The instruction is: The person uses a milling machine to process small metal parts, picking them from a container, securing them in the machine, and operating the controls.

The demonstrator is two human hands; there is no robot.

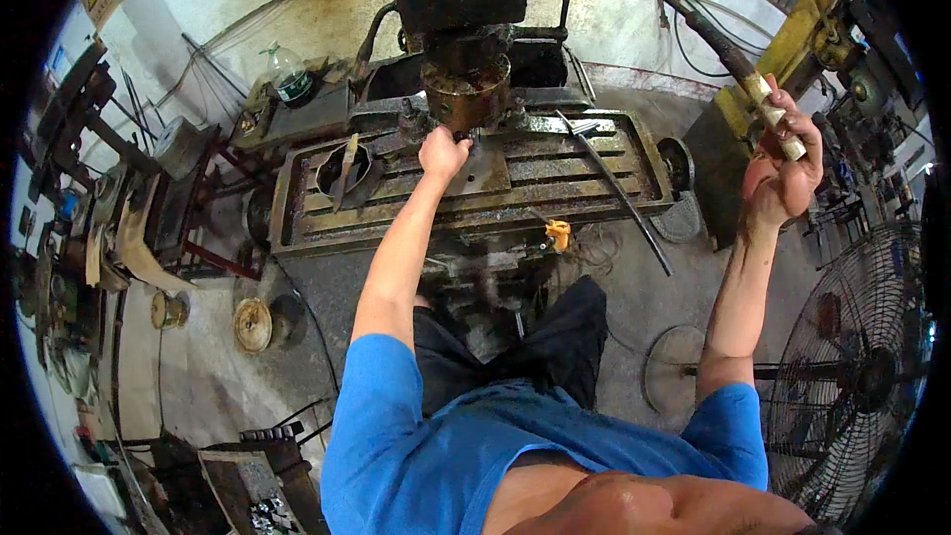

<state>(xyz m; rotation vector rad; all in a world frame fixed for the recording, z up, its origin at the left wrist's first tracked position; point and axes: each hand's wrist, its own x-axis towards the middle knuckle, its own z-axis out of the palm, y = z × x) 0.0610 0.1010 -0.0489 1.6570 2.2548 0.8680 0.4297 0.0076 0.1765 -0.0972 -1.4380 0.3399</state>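
Observation:
I stand at a milling or drilling machine with a worn cylindrical spindle head (pixel 468 89) over its slotted metal table (pixel 555 178). My left hand (pixel 444 155) is closed just below the spindle, over a flat plate on the table. Whatever its fingers pinch is too small and hidden to name. Raised at the right, my right hand (pixel 788 163) wraps round the lever handle (pixel 738 64), whose end is bound in pale wrapping. This long lever slopes down from the machine's head.
A dark bowl (pixel 344 174) with a brush-like tool across it sits on the table's left. A long bar (pixel 629 203) overhangs the front edge at right. An orange object (pixel 558 234) hangs at the front. A large fan (pixel 872 376) stands at my right.

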